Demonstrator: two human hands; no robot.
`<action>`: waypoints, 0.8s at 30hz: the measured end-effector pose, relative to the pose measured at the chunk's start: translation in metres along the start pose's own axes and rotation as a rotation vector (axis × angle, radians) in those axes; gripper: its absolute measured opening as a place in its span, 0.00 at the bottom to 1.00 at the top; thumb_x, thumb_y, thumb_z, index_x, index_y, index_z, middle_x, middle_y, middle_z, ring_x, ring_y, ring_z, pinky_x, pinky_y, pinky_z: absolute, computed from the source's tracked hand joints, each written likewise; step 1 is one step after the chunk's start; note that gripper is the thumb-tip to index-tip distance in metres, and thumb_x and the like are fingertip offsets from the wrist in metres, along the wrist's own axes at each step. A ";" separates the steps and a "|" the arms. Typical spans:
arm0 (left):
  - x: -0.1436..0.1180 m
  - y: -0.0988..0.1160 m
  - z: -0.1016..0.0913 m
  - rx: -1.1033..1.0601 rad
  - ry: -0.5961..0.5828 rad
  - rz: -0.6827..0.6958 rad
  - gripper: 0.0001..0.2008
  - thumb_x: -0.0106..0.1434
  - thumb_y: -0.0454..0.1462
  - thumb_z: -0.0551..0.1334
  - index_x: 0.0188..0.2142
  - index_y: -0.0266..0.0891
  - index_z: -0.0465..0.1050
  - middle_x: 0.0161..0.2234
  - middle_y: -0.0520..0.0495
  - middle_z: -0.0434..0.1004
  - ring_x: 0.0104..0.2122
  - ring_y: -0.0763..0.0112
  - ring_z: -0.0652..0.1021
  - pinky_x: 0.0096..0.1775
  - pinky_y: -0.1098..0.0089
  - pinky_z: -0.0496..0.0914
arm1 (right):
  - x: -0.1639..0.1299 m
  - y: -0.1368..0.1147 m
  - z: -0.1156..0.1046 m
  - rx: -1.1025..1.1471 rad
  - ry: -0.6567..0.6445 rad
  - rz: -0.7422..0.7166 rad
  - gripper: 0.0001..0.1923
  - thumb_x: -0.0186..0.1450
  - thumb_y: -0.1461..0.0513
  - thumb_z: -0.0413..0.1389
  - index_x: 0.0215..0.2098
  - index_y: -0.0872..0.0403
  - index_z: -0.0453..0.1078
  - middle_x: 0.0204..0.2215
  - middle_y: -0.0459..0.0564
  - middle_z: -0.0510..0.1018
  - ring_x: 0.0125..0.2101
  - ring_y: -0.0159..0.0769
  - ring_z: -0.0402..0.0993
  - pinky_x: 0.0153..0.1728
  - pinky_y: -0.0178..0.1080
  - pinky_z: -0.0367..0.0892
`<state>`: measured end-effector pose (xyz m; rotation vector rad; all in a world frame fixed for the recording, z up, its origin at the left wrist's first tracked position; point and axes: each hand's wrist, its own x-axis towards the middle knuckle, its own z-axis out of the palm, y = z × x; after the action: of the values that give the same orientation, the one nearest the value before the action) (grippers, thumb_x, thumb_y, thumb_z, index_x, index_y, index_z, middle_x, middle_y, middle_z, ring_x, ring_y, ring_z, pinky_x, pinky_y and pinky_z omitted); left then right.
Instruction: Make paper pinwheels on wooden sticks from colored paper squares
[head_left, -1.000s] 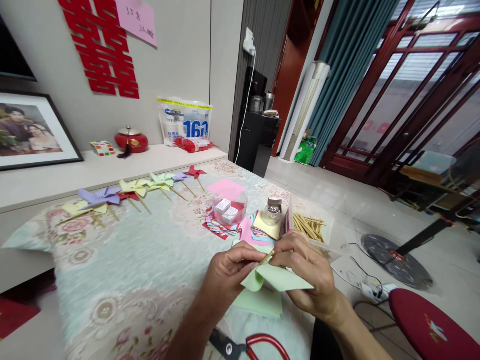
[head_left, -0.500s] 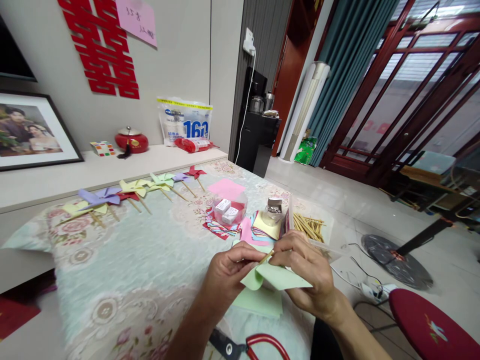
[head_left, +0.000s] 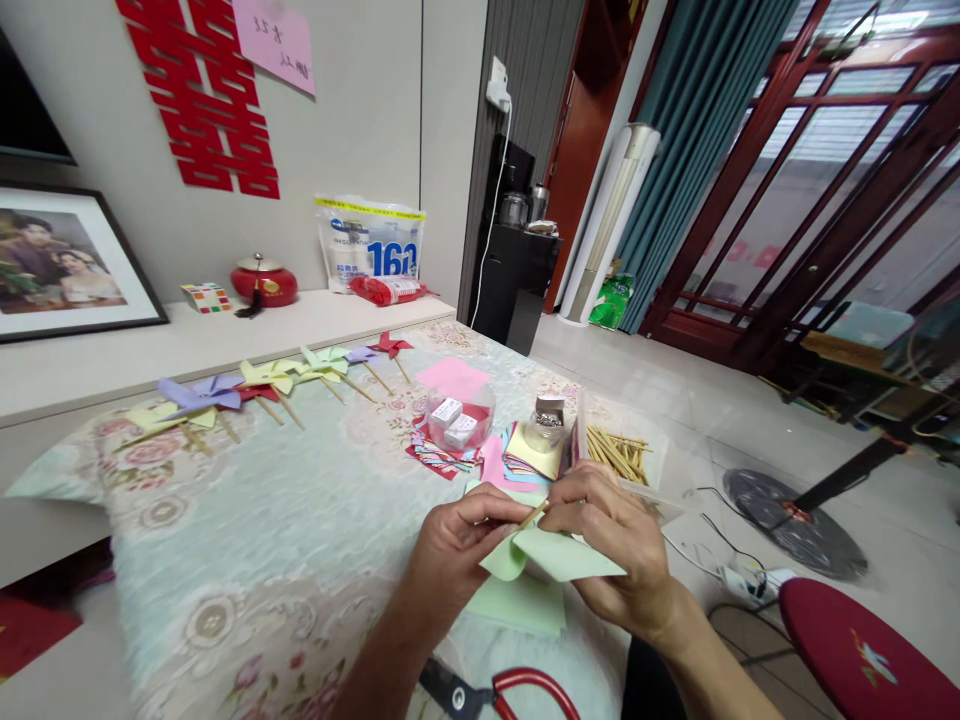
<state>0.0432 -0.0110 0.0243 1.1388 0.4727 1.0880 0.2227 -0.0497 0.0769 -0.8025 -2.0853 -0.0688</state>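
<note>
A white bag [head_left: 370, 243] on the shelf [head_left: 225, 340] by the wall shows large blue digits "160"; its smaller print is too fine to read. Above it hangs a red double-happiness cutout [head_left: 206, 95], and a pink note [head_left: 274, 40] carries handwriting that cannot be made out.

Over the near edge of the tabletop [head_left: 285, 520], the left hand [head_left: 457, 555] and right hand [head_left: 611, 555] meet on a pale green paper [head_left: 551, 555] with curled corners. The fingers of both hands are pinched narrow: the left ones press the paper's curled flap, the right ones grip the paper and a thin wooden stick [head_left: 534, 515] that shows between the two hands. Another green sheet [head_left: 517, 605] lies flat just under them.

Behind the hands are a stack of coloured squares [head_left: 529, 460], a bundle of sticks [head_left: 619, 452] and a clear tub [head_left: 459, 418]. Finished pinwheels [head_left: 262, 380] lie in a row along the far edge. Red-handled scissors [head_left: 502, 692] lie near the left forearm.
</note>
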 end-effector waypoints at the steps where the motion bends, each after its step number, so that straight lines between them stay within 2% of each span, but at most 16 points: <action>1: 0.000 0.000 0.000 0.001 -0.003 0.002 0.05 0.57 0.38 0.71 0.34 0.42 0.85 0.31 0.47 0.78 0.31 0.72 0.75 0.35 0.74 0.69 | 0.000 0.000 0.000 0.001 -0.001 0.000 0.09 0.64 0.70 0.51 0.37 0.55 0.72 0.32 0.53 0.74 0.31 0.39 0.69 0.36 0.45 0.63; 11: 0.001 0.000 -0.002 0.056 -0.019 0.079 0.06 0.58 0.38 0.70 0.35 0.42 0.85 0.32 0.46 0.77 0.31 0.71 0.76 0.35 0.73 0.70 | 0.001 0.000 0.001 0.020 0.010 -0.005 0.09 0.63 0.70 0.52 0.37 0.56 0.72 0.31 0.53 0.75 0.31 0.39 0.70 0.35 0.45 0.64; 19: 0.001 -0.004 -0.004 0.266 -0.016 0.293 0.08 0.62 0.34 0.67 0.39 0.46 0.84 0.33 0.46 0.77 0.34 0.69 0.77 0.36 0.72 0.70 | 0.000 0.001 0.002 0.007 0.037 0.015 0.09 0.62 0.71 0.53 0.36 0.56 0.73 0.32 0.53 0.75 0.32 0.39 0.70 0.37 0.46 0.64; 24: 0.000 -0.005 -0.005 0.374 -0.005 0.430 0.12 0.60 0.30 0.67 0.42 0.46 0.82 0.32 0.48 0.76 0.32 0.70 0.76 0.34 0.73 0.69 | -0.003 0.003 0.004 0.006 0.063 0.027 0.09 0.62 0.72 0.54 0.36 0.55 0.73 0.32 0.53 0.75 0.32 0.38 0.71 0.38 0.47 0.64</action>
<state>0.0422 -0.0087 0.0178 1.6224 0.4486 1.4038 0.2225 -0.0472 0.0715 -0.8145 -2.0136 -0.0720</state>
